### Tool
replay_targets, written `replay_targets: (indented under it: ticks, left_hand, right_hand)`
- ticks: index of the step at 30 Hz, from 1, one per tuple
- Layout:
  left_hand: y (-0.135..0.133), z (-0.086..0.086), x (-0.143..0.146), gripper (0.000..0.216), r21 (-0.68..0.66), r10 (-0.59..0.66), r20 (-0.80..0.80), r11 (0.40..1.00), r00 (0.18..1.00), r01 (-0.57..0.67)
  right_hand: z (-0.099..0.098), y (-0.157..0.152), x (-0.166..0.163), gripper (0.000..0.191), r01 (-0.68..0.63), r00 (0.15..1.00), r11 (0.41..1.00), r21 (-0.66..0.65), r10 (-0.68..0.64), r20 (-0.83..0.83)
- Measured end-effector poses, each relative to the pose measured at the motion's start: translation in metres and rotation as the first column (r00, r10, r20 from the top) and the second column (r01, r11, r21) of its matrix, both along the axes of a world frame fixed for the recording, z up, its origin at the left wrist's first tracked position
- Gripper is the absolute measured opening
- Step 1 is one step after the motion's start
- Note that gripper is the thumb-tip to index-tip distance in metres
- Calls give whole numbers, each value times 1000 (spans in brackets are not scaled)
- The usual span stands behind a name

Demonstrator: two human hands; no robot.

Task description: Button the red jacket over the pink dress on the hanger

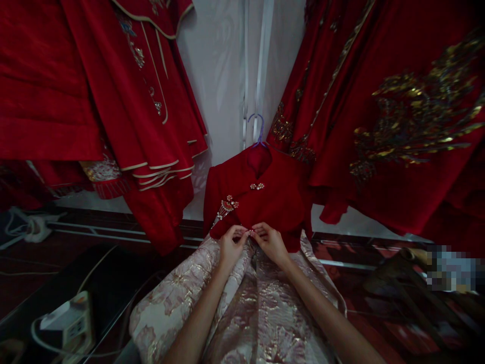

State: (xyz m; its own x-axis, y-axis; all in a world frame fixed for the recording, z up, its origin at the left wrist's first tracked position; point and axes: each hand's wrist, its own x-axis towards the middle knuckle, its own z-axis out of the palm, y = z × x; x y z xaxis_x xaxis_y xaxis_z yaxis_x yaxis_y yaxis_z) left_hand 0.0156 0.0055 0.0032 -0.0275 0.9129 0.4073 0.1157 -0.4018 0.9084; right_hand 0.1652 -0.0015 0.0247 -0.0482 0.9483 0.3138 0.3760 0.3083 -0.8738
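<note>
A red jacket (280,202) with a stand collar hangs on a purple hanger (260,132). A beaded fastener (257,186) sits below its collar, and a tasselled beaded ornament (227,205) is on its left side in view. At the jacket's lower front edge, my left hand (232,245) and my right hand (271,242) meet fingertip to fingertip. Both pinch a small pale beaded fastener (250,232), mostly covered by the fingers. Beneath my wrists spreads a pale skirt (182,288) with a shiny floral pattern.
Red garments (151,101) hang at the left, and others with gold sequin embroidery (417,106) hang at the right. A metal rail (109,232) runs low along the wall. A white power strip (78,323) with cables rests on a black surface at lower left.
</note>
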Motion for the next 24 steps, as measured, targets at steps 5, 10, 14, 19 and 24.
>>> replay_targets:
  ticks: [5,10,14,19,24]
  left_hand:
    - [31,20,-4,36,-146,35,328,989,944,14]
    - [56,47,-11,36,-228,23,552,965,833,125]
    - [54,54,-13,33,-257,14,580,952,814,167]
    - [59,48,-13,34,-232,16,518,965,855,122]
    - [71,43,-7,29,-207,118,459,978,881,-23]
  right_hand:
    - [24,-5,23,23,-157,987,986,-59,156,-28]
    - [46,-10,40,28,-321,947,938,-127,316,-58]
    - [41,-9,36,27,-305,952,945,-117,299,-63]
    - [35,-7,31,26,-297,954,950,-97,291,-66]
    - [38,-9,29,24,-270,963,959,-88,266,-53]
